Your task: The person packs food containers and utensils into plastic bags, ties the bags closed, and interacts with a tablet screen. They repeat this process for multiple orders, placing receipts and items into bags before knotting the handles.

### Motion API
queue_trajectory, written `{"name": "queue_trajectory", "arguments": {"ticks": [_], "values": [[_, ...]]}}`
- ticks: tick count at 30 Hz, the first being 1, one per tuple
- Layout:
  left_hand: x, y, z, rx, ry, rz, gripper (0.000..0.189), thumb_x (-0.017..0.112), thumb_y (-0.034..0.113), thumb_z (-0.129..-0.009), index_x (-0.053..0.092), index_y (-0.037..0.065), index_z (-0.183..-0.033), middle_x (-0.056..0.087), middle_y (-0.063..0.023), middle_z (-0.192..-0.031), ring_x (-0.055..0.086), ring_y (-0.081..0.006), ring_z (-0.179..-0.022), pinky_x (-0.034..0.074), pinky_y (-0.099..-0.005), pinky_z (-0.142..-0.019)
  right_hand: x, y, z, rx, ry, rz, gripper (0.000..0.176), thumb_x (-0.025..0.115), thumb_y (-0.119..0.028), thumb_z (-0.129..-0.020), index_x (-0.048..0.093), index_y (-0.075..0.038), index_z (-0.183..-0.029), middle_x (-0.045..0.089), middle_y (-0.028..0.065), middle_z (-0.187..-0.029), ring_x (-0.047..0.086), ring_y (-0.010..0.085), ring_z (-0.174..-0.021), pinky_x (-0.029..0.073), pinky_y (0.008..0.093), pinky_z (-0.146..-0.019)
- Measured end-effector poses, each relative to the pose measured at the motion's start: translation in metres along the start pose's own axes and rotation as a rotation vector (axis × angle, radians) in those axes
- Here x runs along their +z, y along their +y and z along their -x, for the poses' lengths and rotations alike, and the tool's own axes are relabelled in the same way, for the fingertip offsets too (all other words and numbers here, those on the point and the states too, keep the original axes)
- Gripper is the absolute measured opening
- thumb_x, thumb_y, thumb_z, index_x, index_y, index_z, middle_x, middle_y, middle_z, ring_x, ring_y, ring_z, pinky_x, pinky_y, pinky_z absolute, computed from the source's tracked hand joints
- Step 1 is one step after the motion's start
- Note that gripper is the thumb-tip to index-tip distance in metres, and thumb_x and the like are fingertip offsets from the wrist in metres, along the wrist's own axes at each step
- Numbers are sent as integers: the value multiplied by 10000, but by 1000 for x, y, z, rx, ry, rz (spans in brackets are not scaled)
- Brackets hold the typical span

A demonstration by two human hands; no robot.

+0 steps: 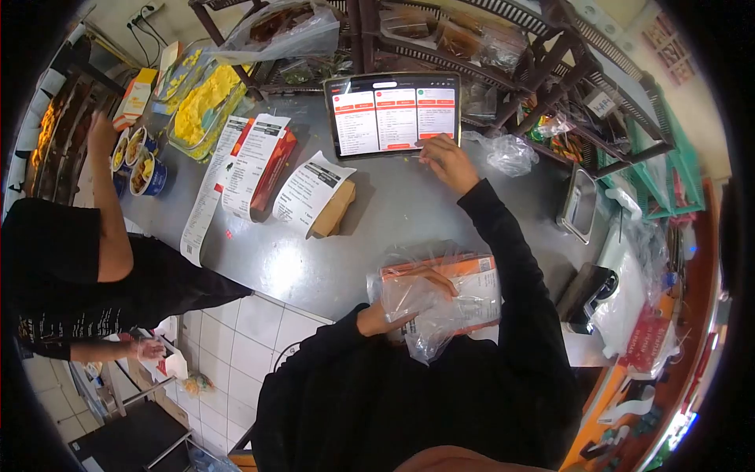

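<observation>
Well, far left: co-worker's arm (115,212) takes the corner, cups (148,185) grouped just beside it. Tray (206,156) of yellow food behind. Long slip (206,208) runs down close to the table's front edge; receipts (255,153) next, then a packet (336,211) under its own slip. Bare steel (358,252) between packet and your box (478,293) gives sideways room. Box lies at your front, clear bag (429,344) over part of it; your body hides the edge there. Your left hand (417,299) lies on it, fingers extended; can't tell whether inside the bag or gripping. Tablet (397,130) at the back, near the rack (621,161). Your right hand (448,164), half curled, is at its lower edge; contact or pinch unclear. Open steel right of your forearm, up to the pan (568,206).
</observation>
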State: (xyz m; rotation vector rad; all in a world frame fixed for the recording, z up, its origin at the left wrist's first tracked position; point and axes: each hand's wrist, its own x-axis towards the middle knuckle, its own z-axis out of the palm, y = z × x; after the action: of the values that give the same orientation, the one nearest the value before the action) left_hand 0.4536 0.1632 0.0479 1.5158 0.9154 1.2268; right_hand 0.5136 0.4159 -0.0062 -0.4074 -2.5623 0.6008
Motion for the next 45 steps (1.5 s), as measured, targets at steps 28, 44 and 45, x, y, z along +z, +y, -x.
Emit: {"name": "queue_trajectory", "arguments": {"ticks": [28,44,45], "values": [[-4,-4,-3,93,0,32,300,579,81,-736,488,59,-1021,530,-118,-977,506,-232,-921,397,-328,-797,17,-1,-22,-126,-156,263,347,497,-130,-786,456,-61,-1124,507,40,-1089,418,224,-965,342,356,-813],[-1,-6,-1,116,10,20,313,597,70,-720,485,69,-1012,538,-110,-949,513,-236,-908,401,-327,-797,15,16,-23,-90,18,405,162,492,-88,-753,507,-48,-908,458,11,-1189,421,220,-961,345,335,-806],[-1,-6,-1,123,14,20,313,598,69,-720,484,69,-1012,538,-110,-947,513,-236,-907,402,-327,-796,14,14,-23,-104,-5,400,186,493,-95,-757,504,-47,-936,467,16,-1174,421,221,-957,343,335,-806]]}}
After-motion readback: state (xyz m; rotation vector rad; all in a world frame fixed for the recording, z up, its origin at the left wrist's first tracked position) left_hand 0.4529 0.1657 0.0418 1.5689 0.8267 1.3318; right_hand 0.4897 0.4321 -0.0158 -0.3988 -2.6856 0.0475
